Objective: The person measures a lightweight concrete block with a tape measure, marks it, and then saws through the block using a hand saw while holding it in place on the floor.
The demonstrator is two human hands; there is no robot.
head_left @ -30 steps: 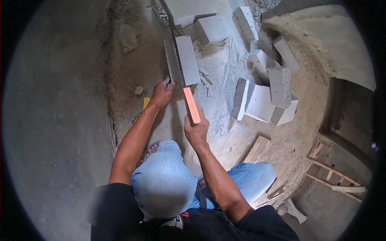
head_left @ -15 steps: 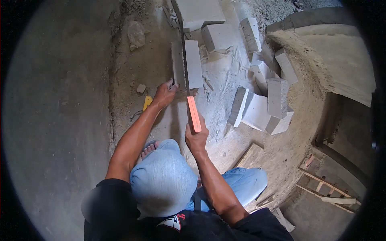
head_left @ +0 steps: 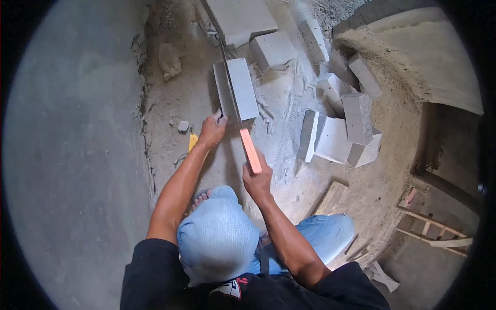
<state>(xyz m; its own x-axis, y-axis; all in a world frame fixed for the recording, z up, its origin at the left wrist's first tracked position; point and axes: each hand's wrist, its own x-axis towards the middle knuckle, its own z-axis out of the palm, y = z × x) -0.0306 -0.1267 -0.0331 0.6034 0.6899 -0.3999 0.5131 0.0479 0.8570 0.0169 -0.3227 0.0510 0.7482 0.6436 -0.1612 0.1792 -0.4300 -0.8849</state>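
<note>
A handsaw with an orange handle (head_left: 250, 150) is gripped in my right hand (head_left: 258, 176). Its long thin blade (head_left: 231, 85) points away from me and lies along the top of a pale grey lightweight block (head_left: 243, 85). A wider strip of that block shows to the right of the blade, a narrower one to the left. My left hand (head_left: 212, 129) holds the block's near left corner, its thumb and fingertips pressed against the edge. How deep the blade sits in the block cannot be made out.
A large pale slab (head_left: 242, 20) and a smaller block (head_left: 273, 50) lie beyond. Cut blocks (head_left: 330, 138) are heaped at right. A yellow tool (head_left: 192, 141) and a small stone (head_left: 183, 126) lie left of my left hand. A wooden board (head_left: 330, 198) rests by my right knee.
The whole view has shifted and turned slightly. Both hands keep their grips; the saw stays on the block, and any stroke is too small to tell from the camera's motion.
</note>
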